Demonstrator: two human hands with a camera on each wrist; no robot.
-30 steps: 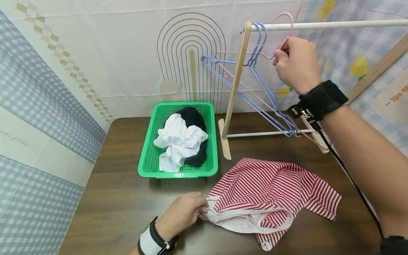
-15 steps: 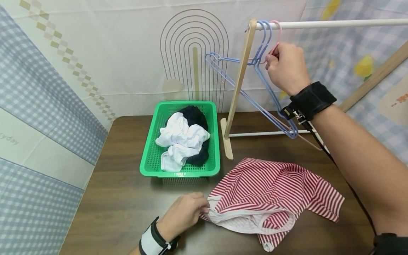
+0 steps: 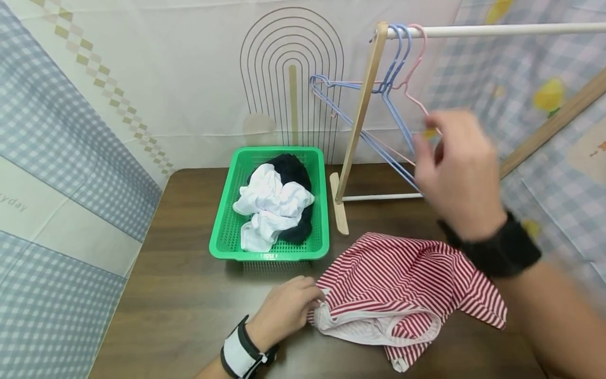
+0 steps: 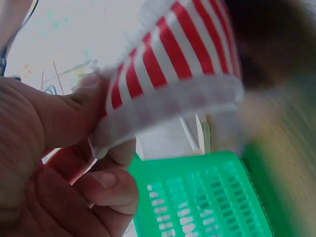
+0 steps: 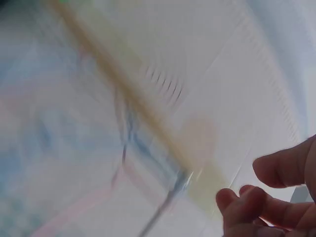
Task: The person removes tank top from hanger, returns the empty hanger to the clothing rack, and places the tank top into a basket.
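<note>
A red-and-white striped shirt (image 3: 393, 273) lies on the table in the head view, its pale-edged opening facing the person. At its left end my left hand (image 3: 291, 308) pinches the cloth. The left wrist view shows striped fabric (image 4: 168, 59) with a whitish hem between thumb and fingers. My right hand (image 3: 459, 163), blurred, is in the air below the rack's bar, fingers loosely bent and holding nothing. A pink hanger (image 3: 414, 79) hangs on the bar just beyond it, beside two blue hangers (image 3: 395, 63). The right wrist view shows thumb and fingertips (image 5: 227, 197) apart.
The green basket (image 3: 218, 237), holding white cloth (image 3: 272, 202) and black cloth (image 3: 303, 226), stands left of the rack. A wooden upright (image 3: 362, 116) and white bar (image 3: 497, 30) form the rack behind the shirt. Patterned fabric (image 3: 189, 63) hangs behind the table.
The right hand has hooked the pink hanger onto the bar, let it go, and moved down toward the person. The left hand stays at the shirt.
</note>
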